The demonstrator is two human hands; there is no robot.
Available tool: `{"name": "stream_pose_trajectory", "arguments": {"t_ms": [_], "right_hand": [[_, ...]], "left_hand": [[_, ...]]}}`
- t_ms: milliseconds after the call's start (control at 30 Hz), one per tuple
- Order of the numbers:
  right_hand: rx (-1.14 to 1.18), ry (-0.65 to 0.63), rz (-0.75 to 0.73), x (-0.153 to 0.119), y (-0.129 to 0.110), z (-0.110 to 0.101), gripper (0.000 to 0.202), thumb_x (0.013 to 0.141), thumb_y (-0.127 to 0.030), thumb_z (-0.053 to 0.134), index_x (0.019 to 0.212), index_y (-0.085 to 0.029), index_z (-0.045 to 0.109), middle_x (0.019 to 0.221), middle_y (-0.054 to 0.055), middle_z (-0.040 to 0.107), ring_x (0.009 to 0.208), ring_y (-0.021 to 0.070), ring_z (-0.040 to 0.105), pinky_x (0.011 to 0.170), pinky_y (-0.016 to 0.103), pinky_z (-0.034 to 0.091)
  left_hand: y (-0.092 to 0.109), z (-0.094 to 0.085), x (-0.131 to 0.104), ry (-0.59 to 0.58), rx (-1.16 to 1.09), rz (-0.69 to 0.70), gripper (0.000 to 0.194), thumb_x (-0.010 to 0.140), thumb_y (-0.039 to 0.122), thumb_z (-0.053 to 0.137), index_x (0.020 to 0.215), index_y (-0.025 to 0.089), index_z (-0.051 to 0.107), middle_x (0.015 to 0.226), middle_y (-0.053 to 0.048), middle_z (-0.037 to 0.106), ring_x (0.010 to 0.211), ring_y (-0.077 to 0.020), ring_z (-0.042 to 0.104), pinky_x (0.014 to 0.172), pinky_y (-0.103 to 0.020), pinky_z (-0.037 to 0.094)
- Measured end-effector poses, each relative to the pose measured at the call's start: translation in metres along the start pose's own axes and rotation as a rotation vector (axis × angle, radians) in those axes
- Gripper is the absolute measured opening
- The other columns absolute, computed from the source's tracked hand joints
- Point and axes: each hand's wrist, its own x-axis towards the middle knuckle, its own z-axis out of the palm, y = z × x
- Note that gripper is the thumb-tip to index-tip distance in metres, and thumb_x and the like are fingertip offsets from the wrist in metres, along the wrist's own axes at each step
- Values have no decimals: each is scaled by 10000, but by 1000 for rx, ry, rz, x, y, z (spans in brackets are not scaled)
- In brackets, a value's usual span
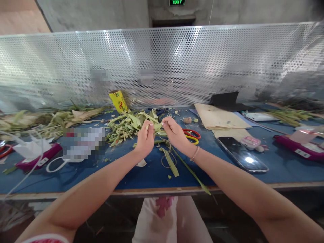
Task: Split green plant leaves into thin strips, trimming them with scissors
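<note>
Both hands meet over the middle of the blue table. My left hand point(146, 137) is closed, its fingers pinching a pale green leaf strip point(158, 126). My right hand point(174, 132) pinches the same strip from the other side, thumb and forefinger together. Just behind and left of them lies a heap of green plant scraps point(124, 126). Scissors with red and yellow handles point(193, 135) rest beside my right hand, their blades hidden. Below the hands are a loose flat leaf piece point(170, 162) and a long green stalk point(194, 173) reaching the table edge.
A yellow tube point(118, 101) leans before the perforated metal screen point(162, 60). To the right are brown paper sheets point(220, 116), a phone point(241, 153) and a purple tissue pack point(298, 146). Another purple pack point(42, 157) and dry husks point(83, 116) lie left.
</note>
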Motion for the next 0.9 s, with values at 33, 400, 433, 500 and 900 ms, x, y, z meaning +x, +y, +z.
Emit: {"name": "stream_pose_trajectory", "arguments": {"t_ms": [33, 400, 433, 500, 900], "right_hand": [[-4, 5, 6, 1, 0, -1, 138, 861, -314, 342, 816, -220, 433, 661, -24, 419, 576, 117, 394, 572, 247, 356], [-144, -58, -84, 9, 15, -11, 223, 866, -336, 339, 821, -209, 518, 731, 11, 544, 636, 130, 488, 643, 249, 390], [-172, -69, -101, 9, 15, -13, 230, 867, -336, 339, 816, -211, 525, 745, 17, 561, 644, 132, 500, 646, 248, 391], [-241, -73, -125, 9, 16, -16, 236, 868, -328, 340, 810, -216, 539, 762, 25, 586, 655, 138, 518, 649, 249, 391], [-404, -1, -95, 6, 24, -17, 237, 859, -340, 366, 833, -227, 572, 752, 30, 622, 654, 164, 552, 624, 266, 391]], "left_hand": [[1, 1, 0, -15, -20, 6, 356, 803, 555, 347, 714, 211, 364, 491, 77, 221, 395, -64, 211, 407, -222, 200], [9, 4, 3, -121, -207, -185, 322, 810, 470, 420, 661, 202, 321, 487, 92, 191, 372, -41, 170, 364, -184, 169], [10, 5, 3, -137, -218, -200, 316, 811, 459, 424, 660, 202, 319, 487, 93, 190, 369, -39, 169, 361, -182, 169], [10, 6, 3, -174, -246, -209, 311, 815, 444, 427, 658, 202, 311, 488, 94, 183, 367, -37, 164, 358, -180, 165], [1, 15, 2, -246, -201, -109, 313, 839, 467, 359, 678, 203, 309, 497, 89, 189, 377, -45, 181, 382, -200, 195]]}}
